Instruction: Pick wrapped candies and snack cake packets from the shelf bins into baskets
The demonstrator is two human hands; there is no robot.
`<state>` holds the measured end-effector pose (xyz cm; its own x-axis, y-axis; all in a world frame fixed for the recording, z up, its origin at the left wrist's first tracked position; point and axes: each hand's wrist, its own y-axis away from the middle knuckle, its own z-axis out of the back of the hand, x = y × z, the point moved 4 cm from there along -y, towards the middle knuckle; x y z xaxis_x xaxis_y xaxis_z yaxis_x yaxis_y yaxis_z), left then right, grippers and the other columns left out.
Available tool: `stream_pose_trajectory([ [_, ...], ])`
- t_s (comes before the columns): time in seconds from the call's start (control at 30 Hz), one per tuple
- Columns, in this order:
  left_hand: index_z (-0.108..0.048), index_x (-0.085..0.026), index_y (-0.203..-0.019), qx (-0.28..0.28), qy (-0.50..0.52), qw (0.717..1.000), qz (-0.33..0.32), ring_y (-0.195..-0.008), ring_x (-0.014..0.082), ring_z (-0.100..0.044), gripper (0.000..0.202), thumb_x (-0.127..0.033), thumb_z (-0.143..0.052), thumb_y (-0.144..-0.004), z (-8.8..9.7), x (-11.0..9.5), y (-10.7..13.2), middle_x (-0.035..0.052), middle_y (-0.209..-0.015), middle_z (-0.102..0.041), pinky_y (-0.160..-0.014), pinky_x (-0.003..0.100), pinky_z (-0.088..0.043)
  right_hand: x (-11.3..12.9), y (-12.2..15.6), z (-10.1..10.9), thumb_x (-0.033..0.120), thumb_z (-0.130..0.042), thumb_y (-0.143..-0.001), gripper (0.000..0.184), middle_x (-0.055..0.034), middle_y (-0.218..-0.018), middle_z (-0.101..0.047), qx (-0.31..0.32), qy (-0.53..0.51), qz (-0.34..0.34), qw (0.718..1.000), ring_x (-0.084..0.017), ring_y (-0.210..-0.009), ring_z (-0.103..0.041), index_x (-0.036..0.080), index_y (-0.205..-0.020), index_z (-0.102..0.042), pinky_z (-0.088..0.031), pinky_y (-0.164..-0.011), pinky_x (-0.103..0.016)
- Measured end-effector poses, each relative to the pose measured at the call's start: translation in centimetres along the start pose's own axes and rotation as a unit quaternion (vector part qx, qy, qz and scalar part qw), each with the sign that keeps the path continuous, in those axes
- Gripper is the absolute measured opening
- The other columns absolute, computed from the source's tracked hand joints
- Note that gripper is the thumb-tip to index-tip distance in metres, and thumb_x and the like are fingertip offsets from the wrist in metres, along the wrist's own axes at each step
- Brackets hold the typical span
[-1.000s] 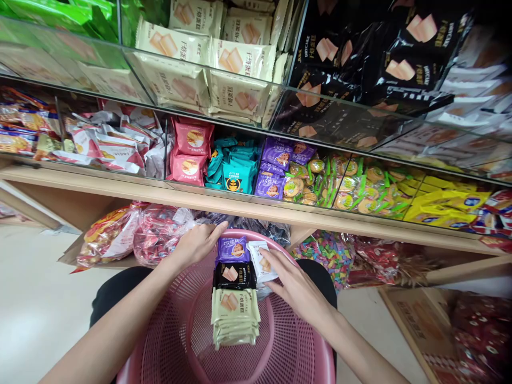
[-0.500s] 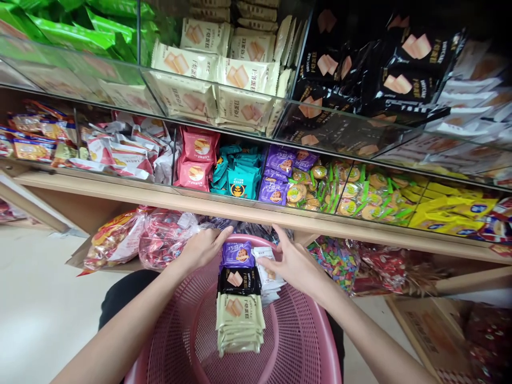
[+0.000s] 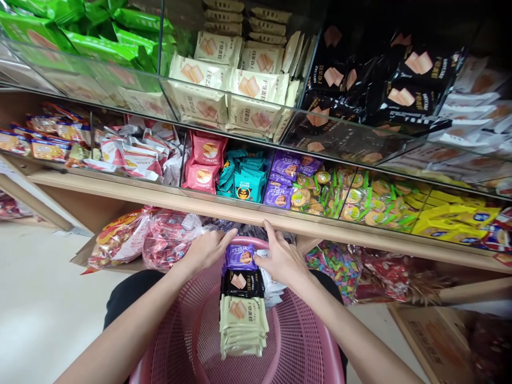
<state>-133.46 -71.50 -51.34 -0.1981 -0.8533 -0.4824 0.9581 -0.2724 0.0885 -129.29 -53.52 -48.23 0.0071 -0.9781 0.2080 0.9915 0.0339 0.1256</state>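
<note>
In the head view, a pink perforated basket (image 3: 308,330) stands between my knees. Inside it are stacked packets: cream-coloured snack packets (image 3: 243,320) nearest me, a black packet (image 3: 243,283) behind them, and a purple cookie packet (image 3: 240,257) at the far end. White packets (image 3: 272,282) lie to their right, partly under my right hand. My left hand (image 3: 208,249) is by the far rim, left of the purple packet, with its thumb stretched out and some fingers hidden. My right hand (image 3: 282,257) has index finger and thumb apart, the thumb at the purple packet's right edge.
Ahead, a shelf (image 3: 160,200) holds bins of red packets (image 3: 206,160), teal packets (image 3: 248,181), round green-edged biscuits (image 3: 356,197) and yellow packets (image 3: 452,218). An upper tier with clear fronts overhangs it. Bagged sweets (image 3: 168,237) lie underneath; a cardboard box (image 3: 436,341) is at right.
My right hand has moved left over the white packets, bringing its thumb to the purple packet's edge. My left hand has shifted slightly right. The view has moved a little.
</note>
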Motion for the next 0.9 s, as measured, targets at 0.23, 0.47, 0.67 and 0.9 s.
stream_pose_trajectory([
  [0.23, -0.064, -0.02, -0.075, 0.003, -0.001, 1.0, -0.001, -0.072, 0.0217, -0.065, 0.062, -0.06, -0.021, -0.093, 0.0, 0.0, -0.1, 0.0084, -0.072, -0.068, -0.067, 0.028, -0.039, 0.3, -0.1, -0.5, 0.038, -0.046, -0.084, 0.078, -0.0215, -0.127, -0.054, -0.016, 0.023, -0.016, 0.999, -0.038, -0.093, -0.066, 0.018, -0.15, -0.009, -0.048, -0.076, -0.048],
  [0.47, -0.062, -0.02, -0.072, 0.007, 0.004, 1.0, -0.002, -0.072, 0.0208, -0.065, 0.062, -0.06, -0.02, -0.092, 0.0, 0.1, 0.0, 0.0082, -0.072, -0.068, -0.068, 0.029, -0.04, -0.7, 0.8, -0.3, 0.051, -0.052, -0.084, 0.083, -0.0201, -0.134, -0.052, -0.012, -0.054, -0.01, 0.998, -0.037, -0.105, -0.062, 0.02, -0.15, -0.012, -0.048, -0.082, -0.047],
  [0.67, -0.062, -0.019, -0.07, -0.002, 0.005, 1.0, 0.0, -0.071, 0.0226, -0.064, 0.063, -0.062, -0.021, -0.091, -0.1, 0.3, -0.3, 0.0096, -0.071, -0.068, -0.067, 0.03, -0.04, -3.8, 3.5, 0.4, 0.057, -0.05, -0.084, 0.079, -0.0154, -0.137, -0.05, -0.073, -0.172, -0.014, 0.982, -0.032, -0.11, -0.059, 0.022, -0.147, -0.02, -0.048, -0.09, -0.048],
  [0.9, -0.062, -0.019, -0.07, 0.003, 0.009, 1.0, -0.008, -0.072, 0.0213, -0.064, 0.06, -0.059, -0.022, -0.092, 0.1, -0.1, -0.3, 0.008, -0.071, -0.067, -0.067, 0.029, -0.039, -9.4, 9.5, -1.4, 0.051, -0.052, -0.085, 0.061, -0.0123, -0.128, -0.056, -0.248, -0.348, -0.084, 0.9, -0.023, -0.097, -0.064, 0.028, -0.138, -0.034, -0.054, -0.084, -0.04],
])
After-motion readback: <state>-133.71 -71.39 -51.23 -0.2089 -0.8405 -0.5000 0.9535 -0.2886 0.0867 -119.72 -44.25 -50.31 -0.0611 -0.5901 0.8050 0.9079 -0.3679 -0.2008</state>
